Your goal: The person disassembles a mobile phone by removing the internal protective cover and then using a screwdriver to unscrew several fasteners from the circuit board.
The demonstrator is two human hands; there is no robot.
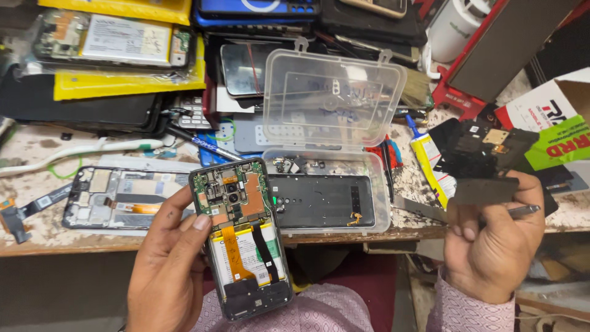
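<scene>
The left hand (169, 270) grips an opened phone (241, 237) by its left edge, back cover off, thumb pressed near the exposed circuit board, fingers curled behind it. The phone is held upright over the person's lap, near the front edge of the workbench (37, 237). The right hand (491, 243) is closed around a dark flat cover plate (484, 190) and a slim metal tool (522, 211), its fingers folded tight on both.

As I judge it, the one-sided grip leaves the phone free to tip and slide off toward the lap, and the orange flex ribbon (232, 249) across the battery could snag or crease under the thumb. Holding plate and tool in one fist risks the plate slipping loose or the tool tip scraping it.

Just beyond the phone sits an open clear plastic box (335, 98) with a black back panel (322, 201) in it. To the left lies another stripped phone frame (120, 200). A glue tube (430, 163) lies right of the box, and stacked phones crowd the far side
</scene>
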